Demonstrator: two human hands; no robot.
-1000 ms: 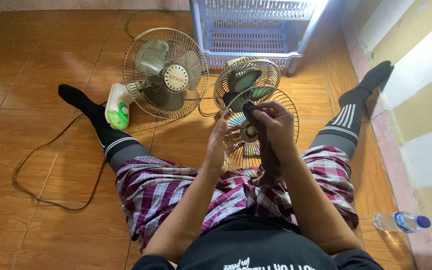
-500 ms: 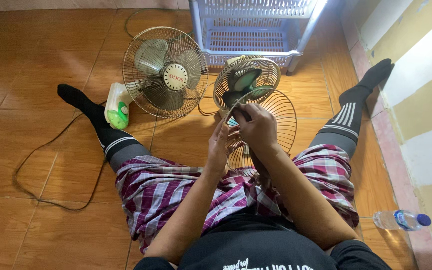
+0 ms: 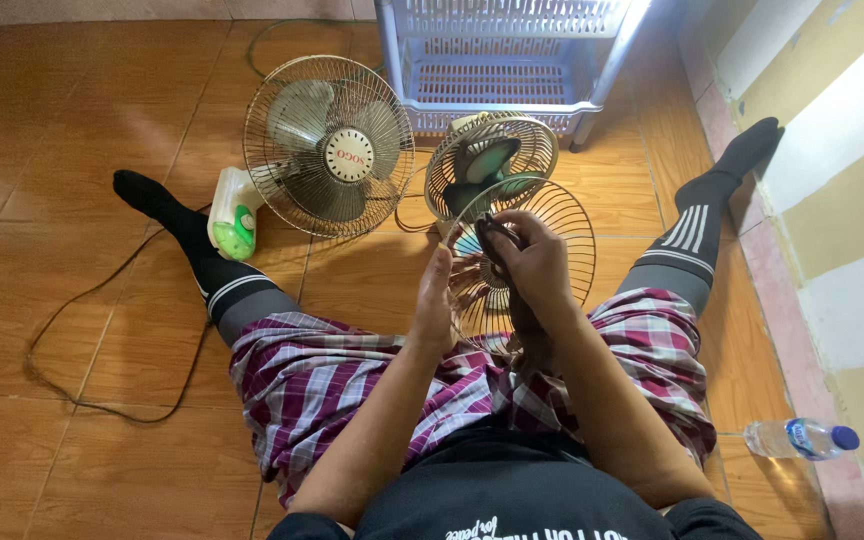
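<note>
The person is sitting on the tiled floor, left hand (image 3: 434,300) bracing the rim of a round golden wire fan guard (image 3: 552,235) upright over the lap, right hand (image 3: 530,268) pinching a dark cloth (image 3: 497,240) against the spokes; steadying the rim and rubbing spoke by spoke seems wisest

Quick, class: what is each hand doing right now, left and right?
Left hand: closed on the rim of the loose wire fan guard, steadying it.
Right hand: closed on a dark cloth, pressed against the guard.

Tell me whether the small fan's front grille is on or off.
Off. The left hand holds the detached grille while the right hand wipes it; the small fan sits behind.
</note>
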